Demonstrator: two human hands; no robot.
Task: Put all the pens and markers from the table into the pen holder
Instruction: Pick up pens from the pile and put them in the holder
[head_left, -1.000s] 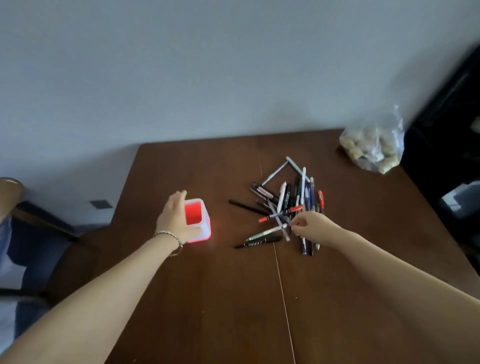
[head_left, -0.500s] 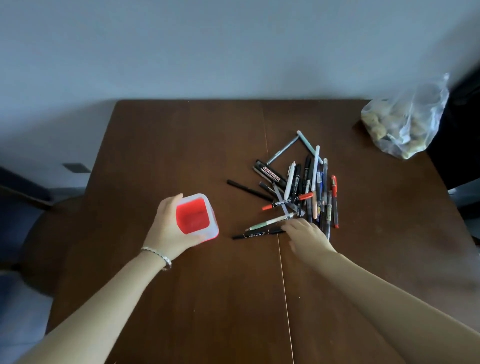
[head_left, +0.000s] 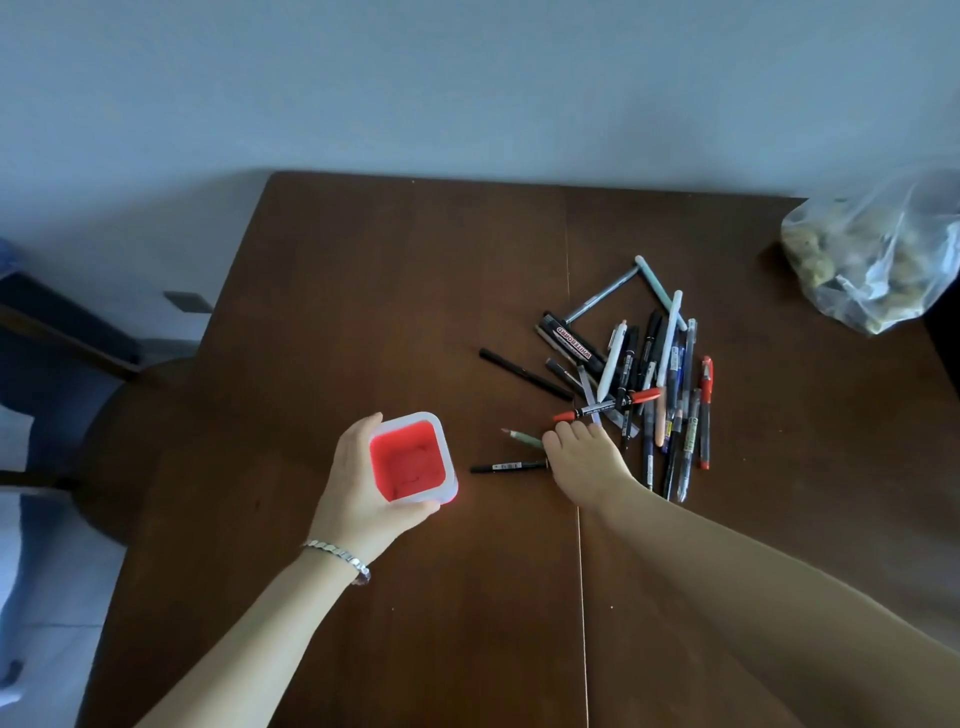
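1. The left hand (head_left: 358, 488) was wrapped round the holder (head_left: 410, 457), fingers and thumb clamped on its sides. In my judgement this was to keep it steady and its mouth turned up toward the pile.
2. The holder, red inside with a pale rim, stood at the near left of the bench (head_left: 363, 291). It looked empty, so the task seemed barely begun.
3. The right hand (head_left: 584, 462) lay palm down at the near edge of the pile (head_left: 649, 384), fingers curled onto a green-tipped pen (head_left: 522, 439) and a black pen (head_left: 506, 466). Whether it had closed on either, I could not tell; the fingertips were hidden beneath the hand.
4. Those two pens lay nearest the holder, apart from the heap, which was probably why the hand went there first.
5. The rest lay crossed over one another right of the bench seam, mostly pointing away from the person. A red-capped marker (head_left: 608, 406) lay across the heap, just beyond the fingers.
6. A thin black pen (head_left: 524, 373) lay alone on the left of the pile.
7. A bag (head_left: 878, 260) sat at the far right corner, well clear of the work.
8. Only one word could be read: "WHITEBOARD", upside down, on a black marker (head_left: 571, 343). The other pens' labels were too small to read.
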